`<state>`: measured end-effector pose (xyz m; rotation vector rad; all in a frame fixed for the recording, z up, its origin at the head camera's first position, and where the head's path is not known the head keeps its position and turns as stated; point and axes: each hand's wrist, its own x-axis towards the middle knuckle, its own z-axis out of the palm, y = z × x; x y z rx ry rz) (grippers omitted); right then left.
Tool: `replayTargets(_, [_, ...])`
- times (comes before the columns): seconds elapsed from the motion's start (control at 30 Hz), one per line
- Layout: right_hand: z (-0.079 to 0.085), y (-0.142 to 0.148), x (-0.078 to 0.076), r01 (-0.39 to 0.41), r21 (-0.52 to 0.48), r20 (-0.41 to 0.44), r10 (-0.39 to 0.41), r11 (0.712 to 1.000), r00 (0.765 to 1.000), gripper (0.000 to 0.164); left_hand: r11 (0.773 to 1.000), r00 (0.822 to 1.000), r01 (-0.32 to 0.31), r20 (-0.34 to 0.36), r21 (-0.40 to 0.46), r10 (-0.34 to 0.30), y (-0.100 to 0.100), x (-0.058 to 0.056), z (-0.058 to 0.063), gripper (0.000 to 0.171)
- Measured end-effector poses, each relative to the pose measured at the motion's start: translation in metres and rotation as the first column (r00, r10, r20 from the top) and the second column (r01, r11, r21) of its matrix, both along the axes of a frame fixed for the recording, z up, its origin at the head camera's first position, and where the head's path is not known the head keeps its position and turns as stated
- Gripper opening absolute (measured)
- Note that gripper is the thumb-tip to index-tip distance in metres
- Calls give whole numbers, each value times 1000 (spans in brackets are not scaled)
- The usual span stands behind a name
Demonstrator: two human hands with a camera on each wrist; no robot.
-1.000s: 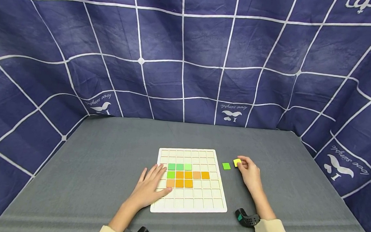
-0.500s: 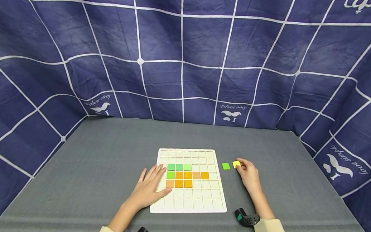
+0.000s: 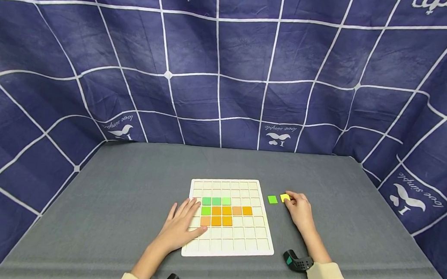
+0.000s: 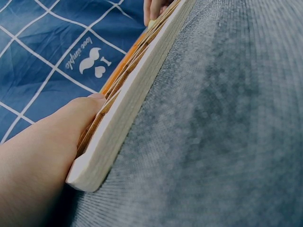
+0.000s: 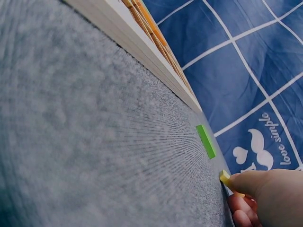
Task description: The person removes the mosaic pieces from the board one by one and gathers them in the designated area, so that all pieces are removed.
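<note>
A white grid board (image 3: 235,245) lies on the grey table, with green, orange and peach square tiles in several cells. My left hand (image 3: 179,231) rests spread on its left side; in the left wrist view the thumb lies over the board's edge (image 4: 125,120). Right of the board, my right hand (image 3: 300,212) pinches a yellow square tile (image 3: 284,197) between thumb and fingers. The right wrist view shows the yellow tile (image 5: 224,177) low at the table surface, partly hidden by the thumb. Just left of it a bright green tile (image 3: 272,199) lies flat, apart from the board.
The grey cloth-covered table (image 3: 147,164) extends around the board on all sides. A dark blue curtain (image 3: 242,97) with white grid lines hangs behind it and at both sides. Each wrist wears a black band, such as the right wristband (image 3: 298,262).
My right hand has moved slightly nearer to me with the yellow tile, then stayed almost still. The left hand and the board keep their place.
</note>
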<state>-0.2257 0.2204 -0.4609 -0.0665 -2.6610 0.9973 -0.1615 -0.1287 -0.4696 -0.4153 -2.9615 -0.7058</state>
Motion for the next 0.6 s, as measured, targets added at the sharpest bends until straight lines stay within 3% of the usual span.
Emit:
replayTargets(0.2, [-3, -1, 0, 3, 16, -45, -3, 1000, 999, 30, 1000, 1000, -1, 2, 0, 1, 0, 0, 0, 81])
replayTargets(0.47, [-2, -3, 0, 11, -29, 19, -11, 1000, 1000, 30, 1000, 1000, 1, 9, -2, -1, -1, 1, 0, 81])
replayTargets(0.6, [1, -4, 3, 43, -62, 8, -42, 997, 999, 23, 1000, 1000, 6, 6, -5, -6, -1, 1, 0, 81])
